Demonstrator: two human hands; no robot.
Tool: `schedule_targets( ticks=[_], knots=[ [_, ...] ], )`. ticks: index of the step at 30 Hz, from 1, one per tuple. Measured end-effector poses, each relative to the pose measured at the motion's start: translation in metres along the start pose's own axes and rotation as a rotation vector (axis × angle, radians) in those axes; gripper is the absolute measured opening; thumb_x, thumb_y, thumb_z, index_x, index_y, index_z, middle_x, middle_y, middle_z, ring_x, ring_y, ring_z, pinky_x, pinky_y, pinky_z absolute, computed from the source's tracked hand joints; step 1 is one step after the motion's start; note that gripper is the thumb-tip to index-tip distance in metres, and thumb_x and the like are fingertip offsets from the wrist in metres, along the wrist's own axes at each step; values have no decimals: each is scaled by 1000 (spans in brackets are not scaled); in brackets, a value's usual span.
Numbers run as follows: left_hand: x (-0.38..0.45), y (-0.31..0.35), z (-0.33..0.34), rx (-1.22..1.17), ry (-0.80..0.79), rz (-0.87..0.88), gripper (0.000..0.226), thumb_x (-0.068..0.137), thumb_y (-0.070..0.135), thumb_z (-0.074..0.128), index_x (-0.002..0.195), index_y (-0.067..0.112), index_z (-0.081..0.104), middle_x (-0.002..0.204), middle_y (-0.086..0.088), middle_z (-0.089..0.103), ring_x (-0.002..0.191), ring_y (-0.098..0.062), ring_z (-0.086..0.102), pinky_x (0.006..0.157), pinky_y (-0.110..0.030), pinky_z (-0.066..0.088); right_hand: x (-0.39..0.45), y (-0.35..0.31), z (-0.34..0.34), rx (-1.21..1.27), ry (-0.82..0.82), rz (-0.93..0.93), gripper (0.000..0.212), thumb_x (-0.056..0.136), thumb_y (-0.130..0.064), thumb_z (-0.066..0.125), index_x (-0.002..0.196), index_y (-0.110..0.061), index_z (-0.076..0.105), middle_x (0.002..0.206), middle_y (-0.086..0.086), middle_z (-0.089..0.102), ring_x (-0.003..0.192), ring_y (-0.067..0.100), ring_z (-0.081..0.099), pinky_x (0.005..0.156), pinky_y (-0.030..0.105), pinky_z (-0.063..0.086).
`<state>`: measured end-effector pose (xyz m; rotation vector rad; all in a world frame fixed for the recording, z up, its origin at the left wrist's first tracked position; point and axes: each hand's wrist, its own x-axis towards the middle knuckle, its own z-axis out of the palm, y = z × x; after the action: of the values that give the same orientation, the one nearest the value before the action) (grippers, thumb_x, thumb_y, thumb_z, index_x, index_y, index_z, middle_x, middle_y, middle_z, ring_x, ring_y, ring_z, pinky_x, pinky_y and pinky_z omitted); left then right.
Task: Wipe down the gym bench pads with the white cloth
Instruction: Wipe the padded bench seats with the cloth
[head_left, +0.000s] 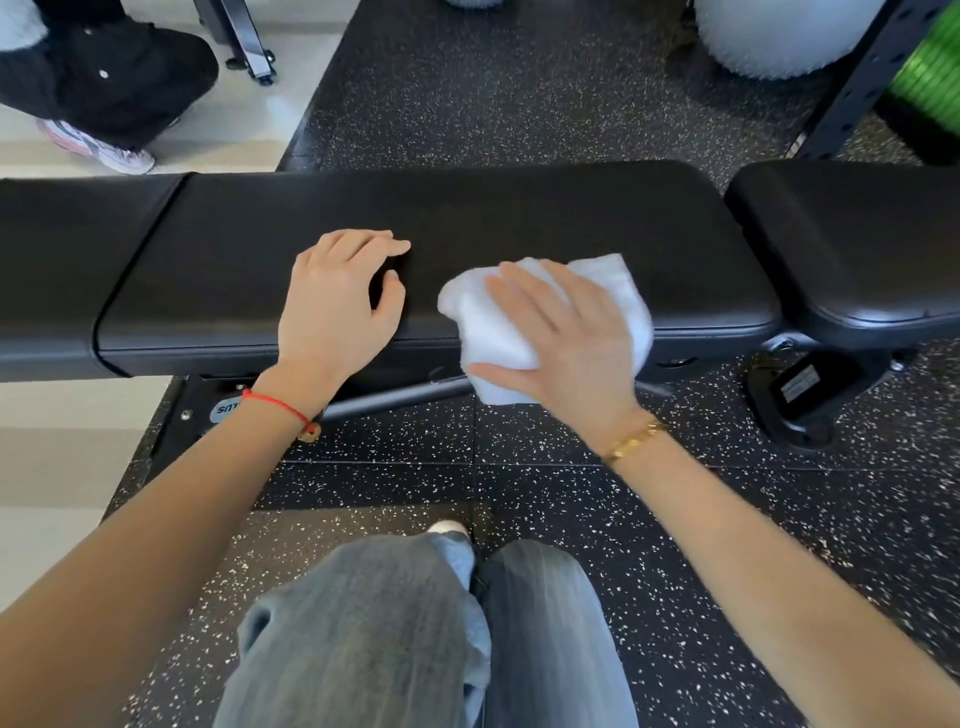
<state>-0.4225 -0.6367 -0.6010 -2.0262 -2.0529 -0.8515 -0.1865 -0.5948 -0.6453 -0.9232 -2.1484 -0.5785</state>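
On the middle pad (519, 218) of the black desk, a white cloth (545, 312) is lying bunched near the front edge, its lower part hanging over that edge toward the floor (727, 519). The right hand (566, 343) is lying flat on top of the cloth, fingers straight and spread and pointing up and to the left, pressing it against the pad. The cloth is sitting under the palm and fingers rather than inside a closed grip: white fabric is showing past the fingertips at the far side, to the right of the hand, and below the thumb along the pad's front face. The right grip is therefore released, flat upon the cloth.

The left hand (337, 301) is resting on the same pad just beside the cloth, apart from it, with the fingers loosely bent and the tips touching the vinyl; its grip is holding nothing. A red string (275, 405) is circling the left wrist and a gold bracelet (634, 441) the right.

A second pad (857, 249) is sitting to the right across a narrow gap, and another pad (67, 270) is adjoining on the left. The person's jeans (415, 649) are filling the bottom of the view.
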Motion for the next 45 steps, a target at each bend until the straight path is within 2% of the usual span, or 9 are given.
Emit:
schedule_targets(
  ticks=[6,11,16,20,23,28,35,41,45],
  knots=[
    [-1,-3,-2,-18,-11,6,34,94,20,48,124,20,64,131,2,63,125,-23,53,104,-42,39,-9,10,-4,-61,-53,-122,65,94,-63,53,140,-19,55,144,2,55,128,30,56,102,43,48],
    [-1,-1,-4,-26,-3,1,34,93,18,49,122,18,66,129,0,64,123,-24,54,102,-43,42,-39,69,-24,-59,-55,17,65,91,-61,60,138,-17,57,143,3,55,130,32,53,101,47,46],
    [1,2,-2,-14,-14,10,34,91,16,50,120,14,67,127,-3,65,121,-27,55,103,-48,43,-11,21,-7,-42,-16,-9,72,87,-71,57,132,-16,63,138,2,60,123,34,59,93,46,52],
    [0,-2,-3,-13,-28,10,34,92,19,49,123,16,65,130,-2,63,124,-25,53,104,-47,42,3,-10,4,-52,-30,-80,70,89,-70,54,136,-19,60,140,1,59,126,30,58,99,43,50],
    [0,-4,-4,-11,-30,22,34,94,20,49,123,18,65,130,0,63,124,-24,54,103,-46,43,-13,16,-8,-63,-69,-101,66,94,-65,51,141,-19,54,145,1,54,131,29,53,105,44,45],
    [1,-4,-4,-15,-18,15,33,93,21,50,122,19,66,129,1,64,122,-24,55,102,-46,44,-46,90,-38,-47,-127,125,76,90,-71,49,143,-17,51,148,3,50,138,29,44,112,43,35],
    [1,1,-3,-1,-4,-1,33,90,20,50,119,19,67,126,1,65,120,-24,55,100,-43,43,-22,62,-27,-7,-143,114,76,90,-74,44,138,-17,56,144,1,55,133,33,50,105,48,44],
    [3,5,-6,31,-24,-3,31,90,17,53,119,18,65,125,-1,65,117,-28,55,96,-44,42,2,24,-20,58,-44,87,68,84,-72,56,123,-18,69,129,-3,67,124,24,60,97,39,54],
    [10,12,-10,20,-61,-55,30,90,18,55,117,16,67,120,-5,66,114,-31,56,96,-46,45,6,26,-25,177,29,221,54,81,-66,63,109,-22,76,115,-5,73,114,14,66,84,30,58]
  ],
)
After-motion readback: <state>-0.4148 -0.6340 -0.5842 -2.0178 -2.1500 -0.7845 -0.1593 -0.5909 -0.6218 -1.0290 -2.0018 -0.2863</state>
